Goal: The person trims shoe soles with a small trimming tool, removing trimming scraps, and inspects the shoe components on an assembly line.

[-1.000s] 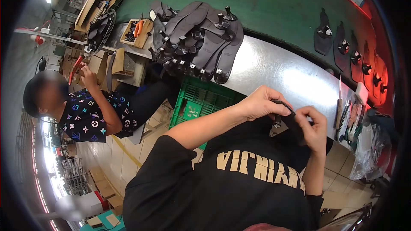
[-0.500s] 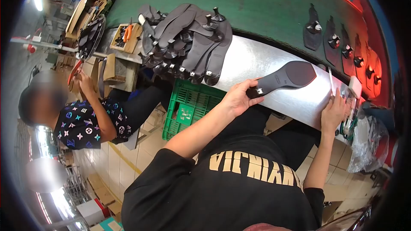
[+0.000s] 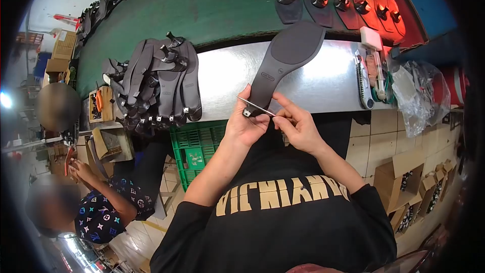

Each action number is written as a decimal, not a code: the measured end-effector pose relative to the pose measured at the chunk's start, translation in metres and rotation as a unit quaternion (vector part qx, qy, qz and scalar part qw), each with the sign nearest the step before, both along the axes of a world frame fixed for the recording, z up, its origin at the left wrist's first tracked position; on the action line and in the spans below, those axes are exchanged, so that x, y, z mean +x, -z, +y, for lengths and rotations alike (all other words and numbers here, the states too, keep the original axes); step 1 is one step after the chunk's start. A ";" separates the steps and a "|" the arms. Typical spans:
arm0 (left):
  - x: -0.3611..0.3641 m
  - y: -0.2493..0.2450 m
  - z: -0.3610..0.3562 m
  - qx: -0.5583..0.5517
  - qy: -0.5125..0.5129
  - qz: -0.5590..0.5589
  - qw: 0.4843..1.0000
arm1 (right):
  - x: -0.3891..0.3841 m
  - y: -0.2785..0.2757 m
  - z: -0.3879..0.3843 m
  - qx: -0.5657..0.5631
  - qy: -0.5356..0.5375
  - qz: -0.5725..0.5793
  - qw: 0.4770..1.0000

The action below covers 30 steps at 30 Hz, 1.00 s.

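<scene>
Watching the head cam feed on my end. Both hands are up close to the chest, just off the near edge of the counter. The left hand is wrapped round the heel end of a dark sole, thumb up along its edge. The right hand is pinching a thin metal strip between thumb and forefinger, other fingers curled in loosely.

The bit that matters is how the sole lies. Its long axis runs away from the hands, up and a little to the right. The narrow heel end sits in the left hand's grip and the wide forepart is out over the counter, toward the green belt. I can't tell if the forepart rests on the metal or floats just above it. The metal strip lies crosswise over the heel end, more or less square to that axis, touching it right where the little heel block is. So both hands meet at the near end of the sole; the left carries it and the right comes in from the side.

Other stuff around:
- a pile of soles on the counter to the left
- a green crate underneath it
- some hand tools on the right end
- a co-worker's hand way off to the lower left, busy with something I can't make out
</scene>
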<state>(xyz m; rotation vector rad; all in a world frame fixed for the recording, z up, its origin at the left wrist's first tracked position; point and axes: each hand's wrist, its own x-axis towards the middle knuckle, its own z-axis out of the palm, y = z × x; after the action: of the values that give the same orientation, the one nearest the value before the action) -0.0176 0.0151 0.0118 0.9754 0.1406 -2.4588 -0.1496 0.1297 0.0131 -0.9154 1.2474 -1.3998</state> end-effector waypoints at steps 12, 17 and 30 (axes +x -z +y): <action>-0.004 -0.010 0.006 -0.398 -0.096 -0.270 0.872 | -0.005 -0.016 0.003 0.132 -0.118 -0.212 0.961; -0.002 -0.013 0.005 -0.463 -0.116 -0.307 0.823 | -0.004 -0.015 0.002 0.136 -0.102 -0.366 0.915; 0.000 -0.028 -0.001 -0.251 -0.103 -0.205 0.940 | 0.018 -0.024 0.004 -0.136 0.002 0.301 0.944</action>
<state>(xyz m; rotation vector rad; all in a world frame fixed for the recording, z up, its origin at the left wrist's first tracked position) -0.0180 0.0144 0.0400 1.1366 -0.4789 -1.9061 -0.1319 0.1336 0.0370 -1.6183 1.5131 -1.3614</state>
